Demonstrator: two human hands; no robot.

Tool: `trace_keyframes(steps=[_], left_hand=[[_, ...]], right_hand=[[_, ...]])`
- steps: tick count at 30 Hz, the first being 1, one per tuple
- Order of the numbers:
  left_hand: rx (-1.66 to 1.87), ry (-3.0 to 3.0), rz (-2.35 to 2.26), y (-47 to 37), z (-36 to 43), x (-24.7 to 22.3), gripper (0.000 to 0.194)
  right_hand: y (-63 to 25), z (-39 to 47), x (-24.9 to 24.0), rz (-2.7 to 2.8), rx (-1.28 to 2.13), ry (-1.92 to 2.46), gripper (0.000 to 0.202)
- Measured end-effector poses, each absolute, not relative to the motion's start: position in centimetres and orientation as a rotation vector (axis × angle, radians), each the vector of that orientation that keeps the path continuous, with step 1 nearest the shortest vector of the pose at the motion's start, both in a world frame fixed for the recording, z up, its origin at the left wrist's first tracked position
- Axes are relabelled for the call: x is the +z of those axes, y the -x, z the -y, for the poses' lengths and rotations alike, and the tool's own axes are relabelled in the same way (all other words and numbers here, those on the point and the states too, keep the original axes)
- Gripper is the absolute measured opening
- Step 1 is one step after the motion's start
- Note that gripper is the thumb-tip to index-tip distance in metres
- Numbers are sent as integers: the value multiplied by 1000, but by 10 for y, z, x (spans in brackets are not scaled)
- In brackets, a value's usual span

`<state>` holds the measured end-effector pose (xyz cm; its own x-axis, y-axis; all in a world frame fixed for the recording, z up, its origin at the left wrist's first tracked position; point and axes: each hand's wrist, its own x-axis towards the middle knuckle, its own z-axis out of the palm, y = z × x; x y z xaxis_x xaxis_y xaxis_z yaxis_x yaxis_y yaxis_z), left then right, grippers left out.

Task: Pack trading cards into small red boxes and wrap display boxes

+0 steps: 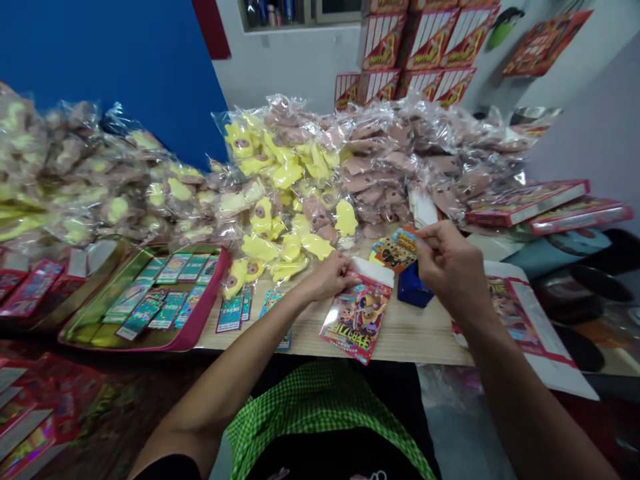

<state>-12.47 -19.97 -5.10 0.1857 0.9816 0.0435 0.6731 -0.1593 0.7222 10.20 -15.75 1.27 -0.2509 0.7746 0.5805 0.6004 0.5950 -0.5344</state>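
Note:
My left hand point(331, 277) has its fingers curled at the upper left edge of a flat, shiny printed packet point(356, 313) with a white flap at its far end. The packet lies on the wooden table in front of me. My right hand point(450, 260) pinches an orange and black printed card point(397, 249), held tilted above the table. Just under the card and beside my right hand stands a small dark blue box point(414, 287). Several teal printed cards point(275, 307) lie on the table left of the packet, partly hidden by my left forearm.
Bagged yellow figures point(285, 167) and bagged pinkish-brown figures point(395, 153) are heaped along the back. A pink-edged tray point(200, 317) of teal cards stands left. On the right are red printed boxes point(530, 200), a large printed sheet point(560, 367) and dark cups point(575, 287).

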Motion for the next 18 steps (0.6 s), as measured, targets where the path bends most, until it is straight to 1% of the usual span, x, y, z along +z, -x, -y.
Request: trace_keyframes(steps=[4, 6, 10, 12, 15, 18], left_hand=[[1047, -1941, -1353, 138, 227, -18, 14], [1156, -2004, -1363, 141, 239, -10, 15], [1294, -2177, -1420, 145, 254, -12, 12], [1350, -2240, -1422, 147, 258, -15, 10], [1341, -2266, -1452, 149, 262, -16, 11], [1351, -2256, -1468, 152, 260, -22, 6]], right_hand=[[-86, 174, 25, 2068, 157, 886, 9], [-79, 183, 31, 2131, 99, 749, 11], [-70, 193, 36, 2186, 13, 452, 20], [-67, 193, 33, 2242, -47, 343, 21], [-61, 189, 26, 2404, -221, 300, 22], [-58, 185, 21, 2563, -353, 404, 22]])
